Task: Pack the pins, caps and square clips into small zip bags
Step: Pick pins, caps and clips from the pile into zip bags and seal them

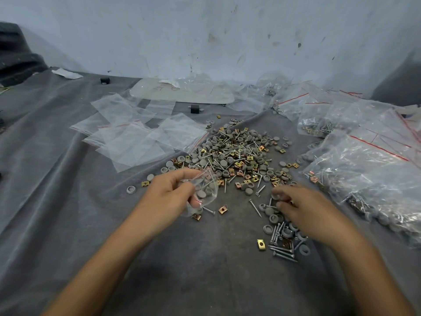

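1. My left hand [173, 190] sits just left of the frame's centre, with thumb and fingers curled round a small zip bag [206, 192]. The bag is clear and crumpled, and grey caps and at least 1 pin show through it.
2. My right hand [298, 208] lies right of centre, palm down, with its fingers bent over loose caps and pins on the cloth. It is blurred, so I cannot tell whether it grips anything.
3. The main pile [239, 153] of grey caps, silver pins and gold square clips spreads across the middle of the frame, just above both hands.
4. A smaller cluster of pins [281, 246], mixed with a few caps, lies below my right hand. 1 gold clip [260, 244] rests just to its left.
5. Another square clip [222, 209] and a pin lie just below the held bag.
6. Empty zip bags [136, 135] with red seal lines overlap in the centre left of the frame, touching the pile's left edge.
7. Filled bags [364, 174] of pins, caps and clips are heaped along the right side.
8. A small black block [194, 109] stands above the pile, near the empty bags.
9. Everything rests on a wrinkled grey cloth [68, 201], in front of a scuffed pale wall [205, 30] across the top of the frame.
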